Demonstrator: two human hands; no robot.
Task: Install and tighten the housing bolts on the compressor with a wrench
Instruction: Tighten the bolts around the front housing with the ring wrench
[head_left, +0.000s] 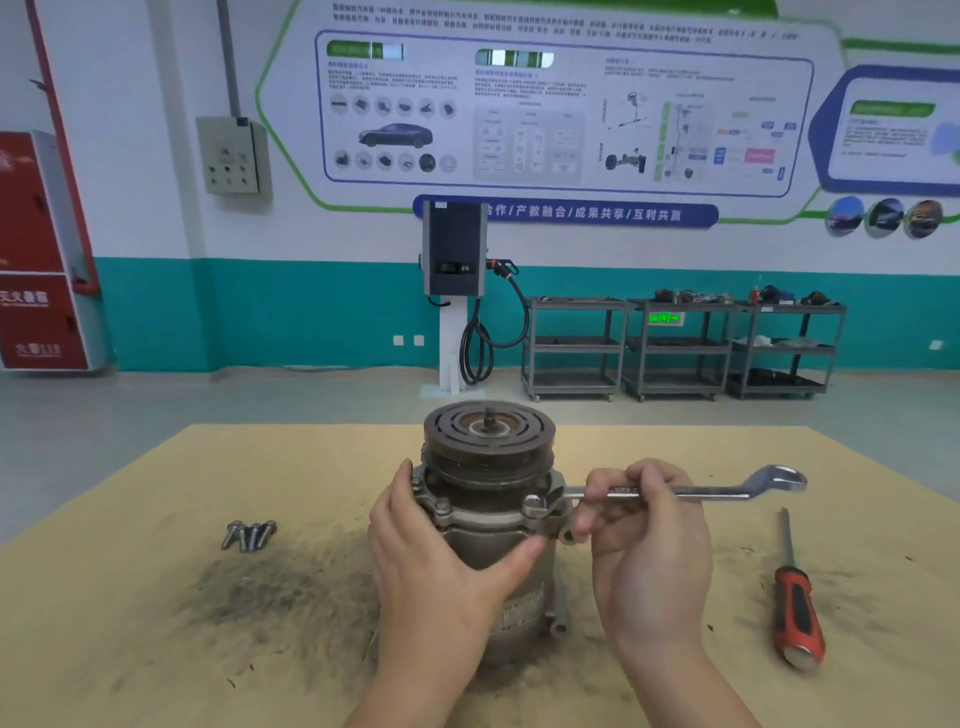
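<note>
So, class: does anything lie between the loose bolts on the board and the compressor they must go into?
Nothing visible does. The bolts lie left of the compressor, with only bare, grimy board between; the left hand grips the housing's near side.

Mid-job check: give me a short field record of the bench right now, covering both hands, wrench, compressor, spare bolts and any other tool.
compressor: upright on the bench, pulley end up
left hand: wrapped round the compressor body, steadying it
right hand: grips the wrench shaft
wrench: near end on a flange bolt at the compressor's right side, handle pointing right
loose bolts: small cluster on the bench, left of the compressor
screwdriver: red handle, lying on the bench at right, untouched
</note>
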